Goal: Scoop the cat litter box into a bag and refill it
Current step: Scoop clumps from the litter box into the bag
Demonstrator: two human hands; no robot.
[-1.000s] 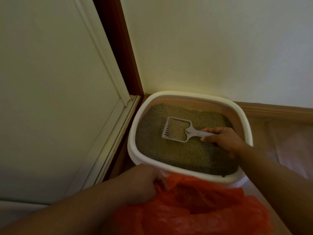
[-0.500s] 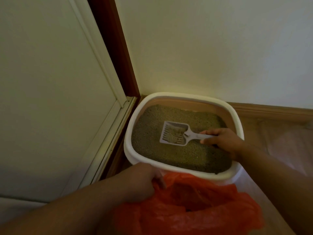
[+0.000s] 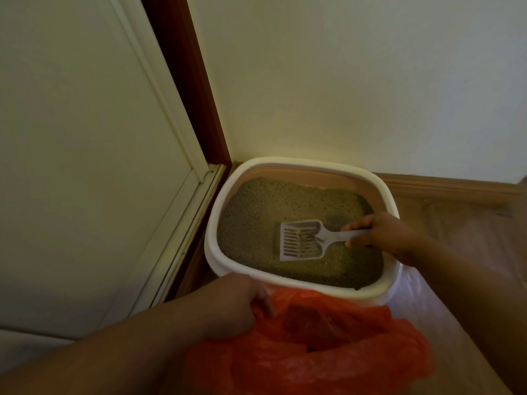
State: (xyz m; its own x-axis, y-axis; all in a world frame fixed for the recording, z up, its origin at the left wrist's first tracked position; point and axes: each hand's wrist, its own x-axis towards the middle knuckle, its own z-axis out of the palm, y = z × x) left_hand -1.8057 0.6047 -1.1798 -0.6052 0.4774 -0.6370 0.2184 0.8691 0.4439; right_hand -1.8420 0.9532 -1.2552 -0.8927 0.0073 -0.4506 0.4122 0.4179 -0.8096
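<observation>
From the head camera I look down into a room corner where a white-rimmed litter box [image 3: 299, 163] sits on the floor against a pale wall [image 3: 342, 81], with a white door [image 3: 85, 138] and its dark red frame [image 3: 188, 81] to the left. The box holds grey-green litter [image 3: 251, 223]. My right hand [image 3: 385, 232] grips the handle of a pale slotted scoop [image 3: 302, 240], fingers curled around it; the scoop head lies over the litter near the middle of the box, nearly empty, its slots showing. My left hand [image 3: 231, 306] pinches the rim of an orange plastic bag [image 3: 313, 346], which sits open just in front of the box, touching its near edge. A wooden skirting board [image 3: 456, 189] runs along the wall on the right.
</observation>
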